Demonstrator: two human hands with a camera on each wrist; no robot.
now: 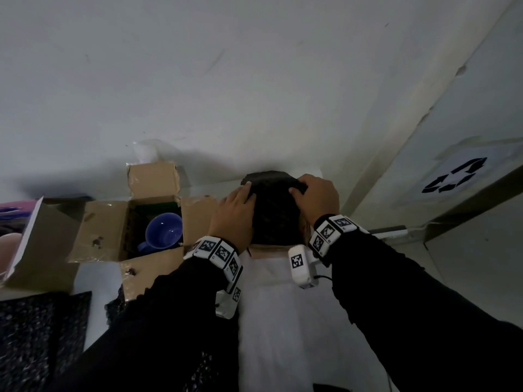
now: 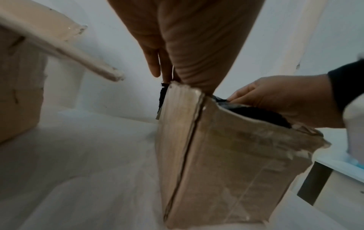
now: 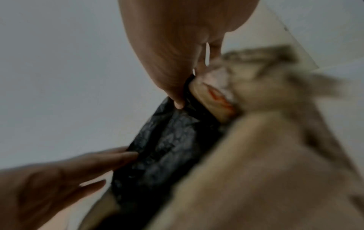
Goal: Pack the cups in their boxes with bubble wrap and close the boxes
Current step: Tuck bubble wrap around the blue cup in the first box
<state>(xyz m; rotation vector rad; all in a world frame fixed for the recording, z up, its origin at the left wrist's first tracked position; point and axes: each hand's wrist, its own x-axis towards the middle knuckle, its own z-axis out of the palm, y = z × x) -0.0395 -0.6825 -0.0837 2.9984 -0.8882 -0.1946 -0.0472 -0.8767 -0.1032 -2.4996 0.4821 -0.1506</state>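
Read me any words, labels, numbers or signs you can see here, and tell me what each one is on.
No readable words or numbers in any view.
Recycling-arrows symbol, no text: on the white sheet stuck to the panel at right.
Black-and-white square marker codes, patterns not text: on the left wrist band and the right wrist band.
Red mark on the cardboard box: too blurred to read.

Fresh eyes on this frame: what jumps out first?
Both hands at center: the left hand and right hand press a dark wad of bubble wrap into a cardboard box on the white table. To its left, an open box holds a blue cup lying on its side. A recycling sign marks the right wall.
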